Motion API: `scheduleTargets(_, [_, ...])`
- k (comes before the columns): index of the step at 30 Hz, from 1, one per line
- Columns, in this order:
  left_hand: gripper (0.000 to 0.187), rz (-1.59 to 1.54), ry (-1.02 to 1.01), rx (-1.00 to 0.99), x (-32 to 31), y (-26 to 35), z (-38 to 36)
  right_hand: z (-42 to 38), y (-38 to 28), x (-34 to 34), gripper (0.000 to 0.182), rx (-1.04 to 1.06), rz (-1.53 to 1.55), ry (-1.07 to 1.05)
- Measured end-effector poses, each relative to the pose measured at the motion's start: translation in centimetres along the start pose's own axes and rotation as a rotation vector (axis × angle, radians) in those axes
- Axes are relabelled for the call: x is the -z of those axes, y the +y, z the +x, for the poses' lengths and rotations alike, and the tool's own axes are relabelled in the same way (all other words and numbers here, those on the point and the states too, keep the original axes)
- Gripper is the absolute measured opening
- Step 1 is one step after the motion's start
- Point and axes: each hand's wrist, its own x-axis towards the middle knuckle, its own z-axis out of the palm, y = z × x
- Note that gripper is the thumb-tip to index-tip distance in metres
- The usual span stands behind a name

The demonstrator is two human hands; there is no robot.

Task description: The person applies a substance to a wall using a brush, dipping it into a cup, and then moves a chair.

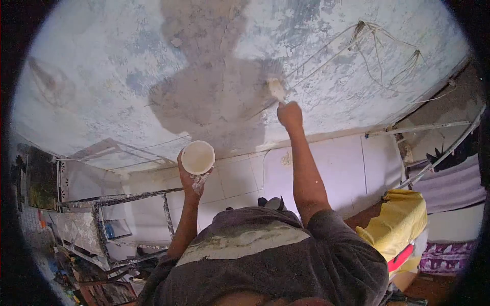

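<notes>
My right hand (290, 115) is closed round the handle of a paintbrush (276, 90). The brush's pale bristles are right at the patchy white and grey wall (326, 61), at the edge of my shadow. Lower and to the left, my left hand (187, 178) grips a round white tub (198, 157) from below and the side. The tub's opening faces me, and its inside looks pale. White smears mark the left palm and wrist.
Loose wires (375, 35) stick out of the wall at upper right. A paint-spattered metal frame (167, 217) stands at lower left. To the right are a yellow cloth (400, 219) over stacked things and a hanging purple-grey cloth (454, 186). Pale tiles (240, 176) run below the wall.
</notes>
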Motion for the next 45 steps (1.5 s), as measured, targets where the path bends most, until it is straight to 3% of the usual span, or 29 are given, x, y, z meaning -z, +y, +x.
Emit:
scheduleTargets(3, [0.064, 0.151, -0.042, -0.052, 0.4, -0.3, 0.4, 2.0, -2.6, 3.5, 0.037, 0.13, -0.097, 0.082])
scheduleTargets(5, [0.065, -0.214, -0.032, 0.014, 0.3, -0.1, 0.4, 2.1, -7.1, 8.5, 0.036, 0.166, -0.062, 0.19])
scheduleTargets(6, [0.065, -0.215, -0.029, 0.021, 0.4, -0.1, 0.4, 2.2, -8.4, 9.8, 0.036, 0.14, 0.021, 0.24])
scheduleTargets(9, [0.068, 0.041, -0.006, -0.071, 0.4, 0.0, 0.3, 1.2, -10.8, 11.6, 0.041, 0.189, 0.162, 0.384])
scheduleTargets(12, [0.073, 0.302, -0.013, -0.19, 0.3, 0.6, 0.3, 0.9, -10.0, 8.4, 0.03, 0.204, 0.24, 0.499])
scheduleTargets(14, [0.085, -0.229, 0.118, 0.172, 0.0, 1.3, 0.4, 0.7, -8.1, 5.0, 0.028, 0.2, 0.199, 0.477])
scheduleTargets(15, [0.085, -0.226, 0.12, 0.175, 0.2, 1.1, 0.2, 0.1, -7.1, 3.3, 0.027, 0.187, 0.236, 0.45])
scheduleTargets(17, [0.086, 0.024, 0.048, 0.007, 0.6, 0.3, 0.3, -1.6, -5.7, 1.4, 0.026, 0.145, 0.327, 0.401])
scheduleTargets(21, [0.085, -0.047, 0.007, -0.056, 1.8, -0.5, 0.1, -7.3, 0.1, -0.7, 0.026, 0.156, 0.444, 0.392])
scheduleTargets(22, [0.085, 0.116, 0.034, -0.076, 2.0, -0.8, 0.2, -8.3, 2.7, -1.2, 0.026, 0.185, 0.458, 0.405])
scheduleTargets(23, [0.086, 0.28, 0.062, -0.096, 2.1, -1.1, 0.3, -9.5, 5.2, -1.4, 0.025, 0.108, 0.378, 0.359])
scheduleTargets(27, [0.085, 0.22, 0.034, -0.093, 1.0, 0.3, 0.1, -8.9, 13.3, -2.9, 0.024, -0.01, 0.155, 0.296])
scheduleTargets(29, [0.088, 0.202, 0.033, 0.021, 0.8, 0.4, 0.1, -6.4, 13.6, -2.5, 0.024, 0.036, 0.143, 0.32])
scheduleTargets(32, [0.085, 0.244, 0.049, 0.025, 0.7, -0.5, 0.0, -1.0, 11.5, -1.5, 0.023, 0.102, 0.071, 0.385])
scheduleTargets(36, [0.085, 0.276, 0.064, 0.072, -0.9, 0.4, -0.2, 4.7, 8.7, -0.8, 0.025, 0.337, 0.266, 0.493])
scheduleTargets(39, [0.086, 0.214, 0.156, 0.155, -1.7, 1.1, -0.3, 6.3, 5.7, -1.0, 0.026, 0.365, 0.268, 0.416])
scheduleTargets(43, [0.086, 0.25, 0.12, 0.103, -1.6, 1.1, -0.8, 5.4, 6.2, -5.0, 0.025, 0.209, 0.301, 0.313])
scheduleTargets(45, [0.086, 0.245, 0.128, 0.095, -1.7, 1.1, -0.6, 3.6, 8.9, -8.4, 0.02, 0.187, 0.237, 0.365])
